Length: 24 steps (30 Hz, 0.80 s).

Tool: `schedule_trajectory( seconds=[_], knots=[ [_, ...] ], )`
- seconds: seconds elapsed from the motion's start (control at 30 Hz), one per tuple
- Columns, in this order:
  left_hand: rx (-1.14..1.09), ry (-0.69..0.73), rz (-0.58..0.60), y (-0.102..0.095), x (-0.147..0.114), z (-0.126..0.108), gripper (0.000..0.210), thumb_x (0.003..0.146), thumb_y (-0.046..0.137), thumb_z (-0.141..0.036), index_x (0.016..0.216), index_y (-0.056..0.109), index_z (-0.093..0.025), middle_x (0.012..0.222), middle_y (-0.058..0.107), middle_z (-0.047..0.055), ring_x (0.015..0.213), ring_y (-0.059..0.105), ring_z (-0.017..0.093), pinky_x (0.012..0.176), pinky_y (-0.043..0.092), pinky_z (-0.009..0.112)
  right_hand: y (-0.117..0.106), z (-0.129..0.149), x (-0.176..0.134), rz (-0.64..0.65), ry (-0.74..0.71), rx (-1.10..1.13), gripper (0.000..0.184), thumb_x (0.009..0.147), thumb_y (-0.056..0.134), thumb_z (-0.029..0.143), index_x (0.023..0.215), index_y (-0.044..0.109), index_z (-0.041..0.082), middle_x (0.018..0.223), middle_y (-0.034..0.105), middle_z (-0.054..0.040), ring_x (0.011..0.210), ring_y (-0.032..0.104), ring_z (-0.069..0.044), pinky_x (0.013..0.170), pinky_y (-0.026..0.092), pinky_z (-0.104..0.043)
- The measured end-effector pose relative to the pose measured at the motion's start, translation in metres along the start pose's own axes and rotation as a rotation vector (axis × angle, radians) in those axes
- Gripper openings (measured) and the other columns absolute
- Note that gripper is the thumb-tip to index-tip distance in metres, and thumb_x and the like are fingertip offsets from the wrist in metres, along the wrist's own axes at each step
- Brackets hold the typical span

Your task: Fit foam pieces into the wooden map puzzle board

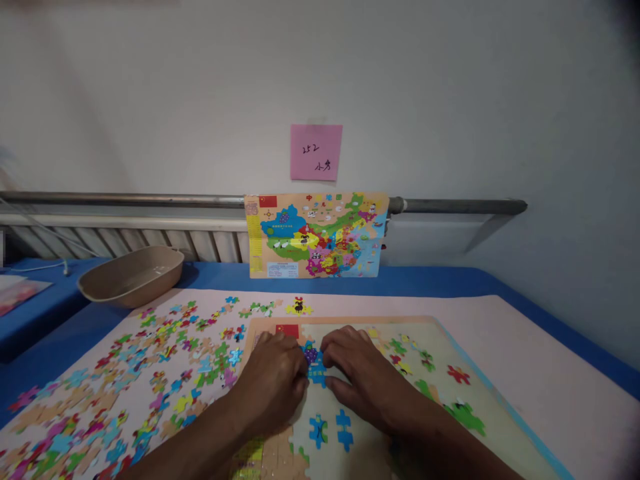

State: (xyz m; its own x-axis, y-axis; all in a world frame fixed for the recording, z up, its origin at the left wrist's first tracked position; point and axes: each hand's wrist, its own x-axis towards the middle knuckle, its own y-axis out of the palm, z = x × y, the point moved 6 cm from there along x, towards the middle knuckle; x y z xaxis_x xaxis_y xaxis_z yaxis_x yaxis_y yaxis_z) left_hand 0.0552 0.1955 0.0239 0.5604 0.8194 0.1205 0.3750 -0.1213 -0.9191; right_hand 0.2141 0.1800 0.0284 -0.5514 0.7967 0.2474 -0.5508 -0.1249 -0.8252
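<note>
A jigsaw board [370, 460] lies on the table, with beige border pieces fitted along its left side and a red flag section [287, 331] at its top left. Blue puzzle pieces [316, 375] with purple grapes sit joined between my two hands. My left hand [275, 370] is closed, its thumb and curled fingers at their left edge. From the right, my right hand [357, 370] grips the same blue pieces with bent fingers and thumb; the exact contact is partly hidden. Two loose blue pieces, one with a green edge [318, 431] and a plain one [345, 430], lie below.
Many loose puzzle pieces [120, 387] are spread over the pink sheet [520, 333] on the left. A brown basin [133, 277] stands behind them. A reference map [317, 237] hangs from the metal rail [460, 207]. More pieces, including a red one [459, 375], lie on the board's right.
</note>
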Motion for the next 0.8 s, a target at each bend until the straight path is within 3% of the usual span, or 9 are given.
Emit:
schedule_trajectory(
  seconds=[0.8],
  knots=[
    [0.002,-0.024,-0.003,-0.0014,-0.0001,-0.0005,0.010,0.079,0.061,-0.013,0.080,0.066,-0.021,0.090,0.071,0.005,0.094,0.060,0.027,0.088,0.037,0.046,0.0016,-0.0027,0.0014,0.030,0.040,-0.011,0.025,0.079,0.064,0.007,0.095,0.052,0.022,0.106,0.059,-0.0034,0.102,0.049,-0.026,0.090,0.035,-0.043]
  ],
)
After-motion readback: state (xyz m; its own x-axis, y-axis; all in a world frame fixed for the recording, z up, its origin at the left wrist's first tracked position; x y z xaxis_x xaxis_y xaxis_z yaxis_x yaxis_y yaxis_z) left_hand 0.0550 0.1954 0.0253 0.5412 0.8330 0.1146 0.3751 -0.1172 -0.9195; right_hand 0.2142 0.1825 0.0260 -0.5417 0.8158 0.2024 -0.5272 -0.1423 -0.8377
